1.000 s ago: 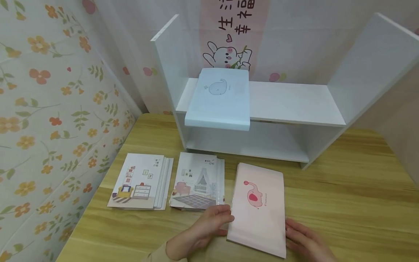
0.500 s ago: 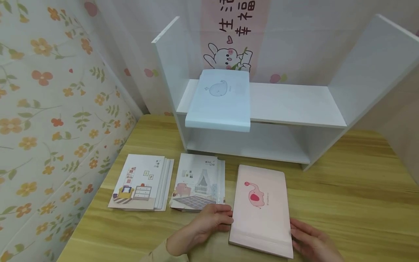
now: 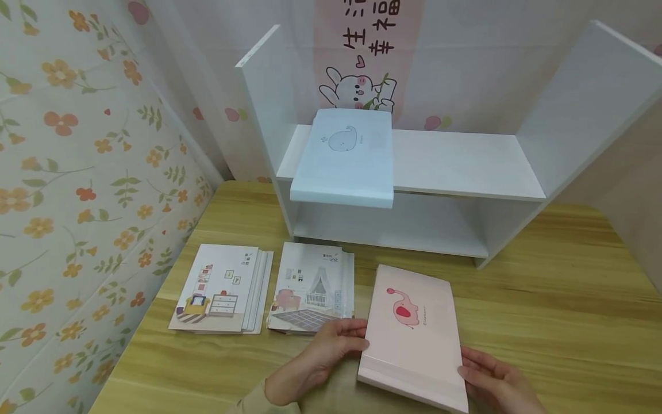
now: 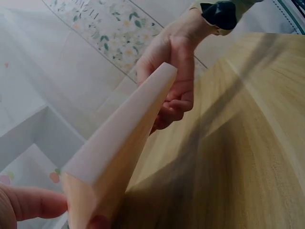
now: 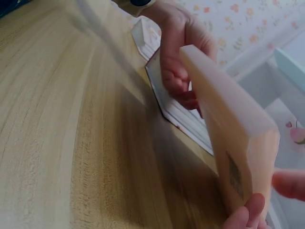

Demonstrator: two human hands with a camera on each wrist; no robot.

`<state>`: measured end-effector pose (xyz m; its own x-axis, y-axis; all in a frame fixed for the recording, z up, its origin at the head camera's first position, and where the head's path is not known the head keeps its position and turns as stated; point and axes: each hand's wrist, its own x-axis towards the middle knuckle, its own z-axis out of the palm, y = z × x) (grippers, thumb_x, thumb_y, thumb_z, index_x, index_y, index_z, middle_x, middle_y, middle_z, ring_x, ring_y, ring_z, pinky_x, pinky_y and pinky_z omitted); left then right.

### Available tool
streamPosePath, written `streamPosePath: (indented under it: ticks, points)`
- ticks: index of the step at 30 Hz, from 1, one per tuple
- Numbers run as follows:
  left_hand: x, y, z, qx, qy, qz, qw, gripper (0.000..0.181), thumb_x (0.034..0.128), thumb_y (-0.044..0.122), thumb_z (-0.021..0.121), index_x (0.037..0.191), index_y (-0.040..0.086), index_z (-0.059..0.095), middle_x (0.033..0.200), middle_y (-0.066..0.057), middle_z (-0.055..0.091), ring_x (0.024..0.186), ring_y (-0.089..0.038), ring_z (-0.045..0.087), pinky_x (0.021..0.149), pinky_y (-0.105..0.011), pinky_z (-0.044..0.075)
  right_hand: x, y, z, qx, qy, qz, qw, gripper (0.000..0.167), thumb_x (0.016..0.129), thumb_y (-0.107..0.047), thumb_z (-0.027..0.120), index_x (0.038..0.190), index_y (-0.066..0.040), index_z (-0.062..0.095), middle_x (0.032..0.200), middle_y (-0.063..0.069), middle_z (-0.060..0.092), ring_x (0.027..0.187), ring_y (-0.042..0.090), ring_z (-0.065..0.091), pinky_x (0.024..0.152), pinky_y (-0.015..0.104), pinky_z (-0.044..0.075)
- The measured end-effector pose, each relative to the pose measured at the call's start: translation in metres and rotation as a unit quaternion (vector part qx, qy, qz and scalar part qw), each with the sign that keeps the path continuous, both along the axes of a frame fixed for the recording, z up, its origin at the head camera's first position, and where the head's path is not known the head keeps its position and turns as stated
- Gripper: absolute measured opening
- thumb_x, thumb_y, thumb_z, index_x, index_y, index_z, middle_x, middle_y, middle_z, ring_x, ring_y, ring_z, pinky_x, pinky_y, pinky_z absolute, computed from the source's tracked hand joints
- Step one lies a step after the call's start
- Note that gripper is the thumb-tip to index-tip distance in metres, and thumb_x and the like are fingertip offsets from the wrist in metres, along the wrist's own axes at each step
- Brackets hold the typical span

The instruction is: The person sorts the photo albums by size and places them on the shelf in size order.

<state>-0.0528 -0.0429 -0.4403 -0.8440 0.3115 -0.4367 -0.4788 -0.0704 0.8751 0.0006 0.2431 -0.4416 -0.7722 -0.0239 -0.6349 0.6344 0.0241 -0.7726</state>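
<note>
A pink book with an elephant on its cover (image 3: 414, 339) is held just above the table by both hands. My left hand (image 3: 328, 351) pinches its left edge, thumb on the cover and fingers beneath. On the opposite edge my right hand (image 3: 493, 376) grips it the same way. The wrist views show the book's pale spine (image 4: 124, 117) tilted over the wood, with a shadow below; a small dark label (image 5: 234, 176) is on its underside. The fingertips under the book are hidden in the head view.
A white two-tier shelf (image 3: 465, 164) stands at the back, with a pale blue whale book (image 3: 343, 161) lying on its upper board and jutting over the front. Left of the pink book lie two stacks of books, a left stack (image 3: 217, 287) and a middle stack (image 3: 310, 287).
The pink book has shifted slightly right and been lifted off the table, its near edge raised. My right hand has moved right with it, and its thumb has come onto the cover.
</note>
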Motion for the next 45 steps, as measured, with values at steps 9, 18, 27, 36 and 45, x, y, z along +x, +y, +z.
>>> streamPosePath:
  ticks: [9,18,27,36,45]
  points:
    - [-0.001,-0.006,0.016,0.053,0.016,-0.011,0.9984,0.044,0.0783,-0.007,0.061,0.121,-0.015,0.052,0.104,-0.013,0.065,0.091,-0.013,0.058,0.080,-0.024,0.051,0.007,-0.005,-0.001,0.068,0.002,-0.016,0.9976,0.063,0.087,-0.019,0.066,0.133,0.015,0.038,0.103,0.005,0.064,0.090,0.015,0.060,0.076,0.028,0.052]
    - [-0.002,-0.008,0.028,0.081,0.031,-0.026,0.9959,0.046,0.0804,-0.005,0.060,0.125,-0.013,0.050,0.101,-0.008,0.062,0.086,-0.012,0.058,0.078,-0.021,0.050,0.018,-0.003,-0.005,0.039,0.096,-0.049,0.9934,0.035,0.089,-0.008,0.061,0.121,0.003,0.054,0.098,0.004,0.065,0.086,0.012,0.062,0.073,0.025,0.052]
    - [-0.003,-0.011,0.037,0.134,0.044,-0.057,0.9884,0.049,0.0819,-0.007,0.059,0.129,-0.014,0.045,0.104,-0.005,0.059,0.088,-0.011,0.059,0.076,-0.022,0.050,0.023,-0.002,-0.005,-0.006,0.190,-0.057,0.9800,0.030,0.089,0.004,0.056,0.097,-0.024,0.065,0.087,0.005,0.069,0.076,0.016,0.066,0.064,0.030,0.055]
    - [0.000,-0.011,0.043,0.149,0.087,-0.097,0.9803,0.053,0.0819,-0.005,0.060,0.131,-0.014,0.041,0.110,-0.005,0.055,0.090,-0.012,0.058,0.077,-0.021,0.051,0.029,0.007,0.000,0.016,0.235,-0.052,0.9706,0.037,0.087,0.008,0.056,0.101,-0.025,0.066,0.087,0.005,0.070,0.077,0.015,0.065,0.066,0.023,0.053]
    - [0.005,-0.007,0.056,0.164,0.129,-0.112,0.9715,0.054,0.0824,-0.004,0.060,0.131,-0.016,0.040,0.112,-0.007,0.052,0.093,-0.012,0.056,0.078,-0.021,0.050,0.037,0.020,-0.004,-0.050,0.320,-0.060,0.9442,0.051,0.085,0.019,0.049,0.109,-0.021,0.066,0.091,0.005,0.070,0.080,0.014,0.067,0.068,0.021,0.053]
